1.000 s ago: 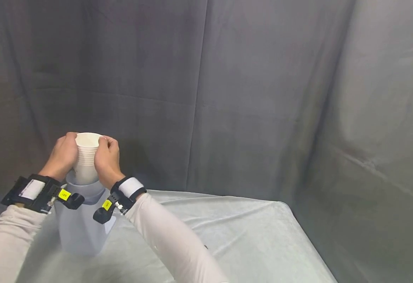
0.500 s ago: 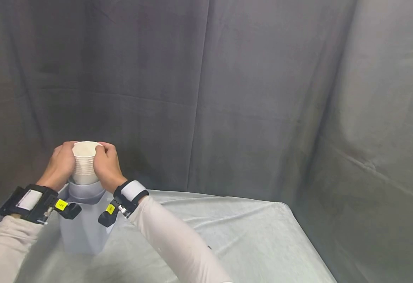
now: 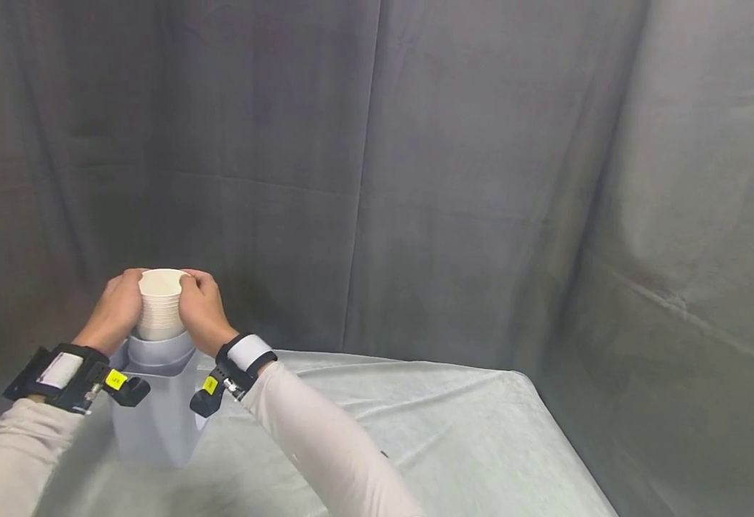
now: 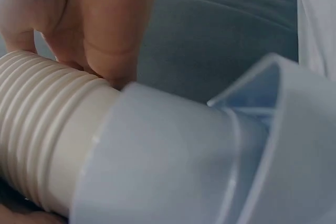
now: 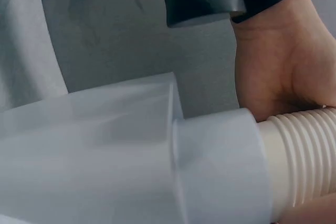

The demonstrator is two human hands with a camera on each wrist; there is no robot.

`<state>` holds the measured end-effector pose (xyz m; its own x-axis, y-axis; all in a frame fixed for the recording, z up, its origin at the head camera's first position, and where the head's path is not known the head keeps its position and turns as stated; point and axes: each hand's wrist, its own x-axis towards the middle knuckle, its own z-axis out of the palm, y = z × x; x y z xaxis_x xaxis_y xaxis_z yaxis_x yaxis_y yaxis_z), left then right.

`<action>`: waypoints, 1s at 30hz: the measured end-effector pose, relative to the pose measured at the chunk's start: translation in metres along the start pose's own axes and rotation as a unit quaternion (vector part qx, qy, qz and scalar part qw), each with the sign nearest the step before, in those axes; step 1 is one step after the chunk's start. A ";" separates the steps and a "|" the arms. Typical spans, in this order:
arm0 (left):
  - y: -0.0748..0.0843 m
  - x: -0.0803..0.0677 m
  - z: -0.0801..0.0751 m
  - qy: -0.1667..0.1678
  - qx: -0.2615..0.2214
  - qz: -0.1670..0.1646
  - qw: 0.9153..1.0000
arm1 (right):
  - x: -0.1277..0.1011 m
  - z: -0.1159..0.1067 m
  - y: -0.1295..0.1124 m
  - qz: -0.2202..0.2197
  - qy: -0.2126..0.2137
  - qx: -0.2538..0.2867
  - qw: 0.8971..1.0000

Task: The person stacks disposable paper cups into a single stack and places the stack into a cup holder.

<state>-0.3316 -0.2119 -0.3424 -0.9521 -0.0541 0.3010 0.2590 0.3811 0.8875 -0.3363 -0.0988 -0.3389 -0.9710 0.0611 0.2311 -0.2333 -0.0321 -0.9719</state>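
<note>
A nested stack of white paper cups (image 3: pixel 160 310) stands upright between my two hands at the left of the head view. My left hand (image 3: pixel 116 305) grips its left side and my right hand (image 3: pixel 202 309) grips its right side, thumbs near the top rim. The stack's lower end sits inside the round collar (image 3: pixel 161 351) of a pale blue-grey plastic holder (image 3: pixel 156 420). In the left wrist view the ridged cup rims (image 4: pixel 39 114) lead into the collar (image 4: pixel 157 150). From the right wrist, the cup wall (image 5: pixel 275 153) shows just above the collar's edge.
The holder stands on a table with a pale grey cloth (image 3: pixel 454 424). Dark grey curtains (image 3: pixel 273 165) hang behind and to the right. Each wrist wears a black strap with a small camera, the left camera (image 3: pixel 133 391) and right camera (image 3: pixel 205 403) near the holder.
Both hands have moved down with the cup stack, which has sunk deeper into the holder's collar. Less of the bottom cup's wall shows above the collar now.
</note>
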 end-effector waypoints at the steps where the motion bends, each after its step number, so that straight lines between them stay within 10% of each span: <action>1: -0.001 0.000 0.000 0.004 0.010 0.002 1.000 | -0.001 -0.001 0.001 -0.001 -0.005 -0.007 1.000; 14: -0.021 -0.005 -0.006 -0.018 0.064 0.042 0.997 | -0.001 -0.008 0.017 -0.046 -0.023 -0.100 0.994; 24: -0.031 -0.006 -0.011 -0.033 0.012 -0.017 0.999 | 0.005 -0.011 0.020 0.023 -0.038 -0.184 0.982; 30: -0.036 -0.010 -0.009 -0.017 0.015 0.001 1.000 | 0.005 -0.013 0.019 0.038 -0.064 -0.204 0.976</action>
<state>-0.3298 -0.2332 -0.3741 -0.9567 -0.0213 0.2902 0.2564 0.4096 0.8755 -0.3445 -0.0862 -0.3569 -0.9894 -0.0510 0.1359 -0.1452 0.3697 -0.9178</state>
